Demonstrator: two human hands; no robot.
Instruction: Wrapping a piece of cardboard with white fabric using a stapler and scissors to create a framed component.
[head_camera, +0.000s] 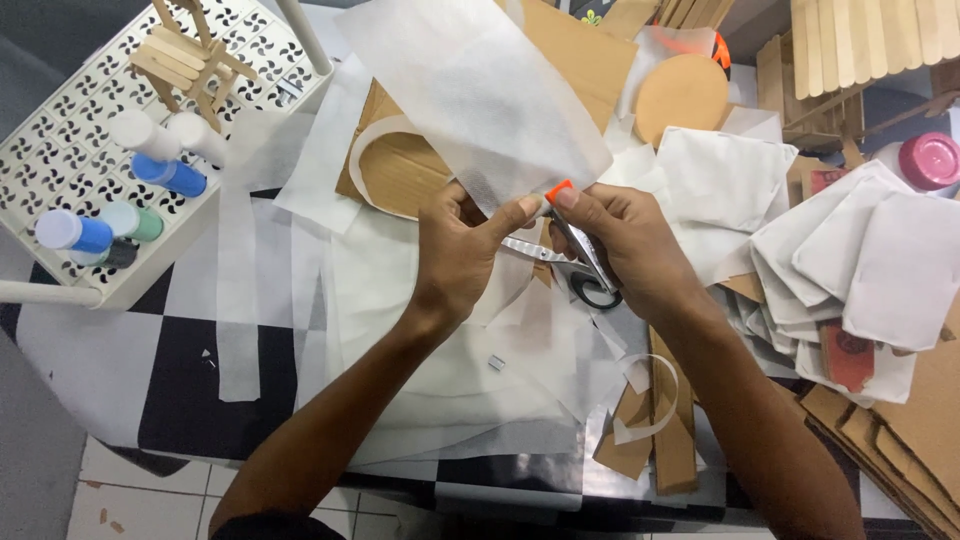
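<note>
My left hand (462, 250) pinches the lower edge of a white sheet of thin fabric (470, 85) that stands up from the table. My right hand (625, 245) meets it at the same edge, its fingertips on a small orange piece (557, 190) at the sheet's corner. Under my right hand lie scissors (580, 272) with black handles; whether the hand grips them I cannot tell. Both hands hover over a heap of white fabric offcuts (440, 370).
Left stands a white perforated rack (60, 160) with small paint bottles (168, 172) and a stick model (190, 55). Cardboard pieces (400, 170) lie behind the hands. Right are stacked white fabric squares (860, 260), brown cardboard (900, 430), a pink lid (930, 160) and wooden slats (850, 40).
</note>
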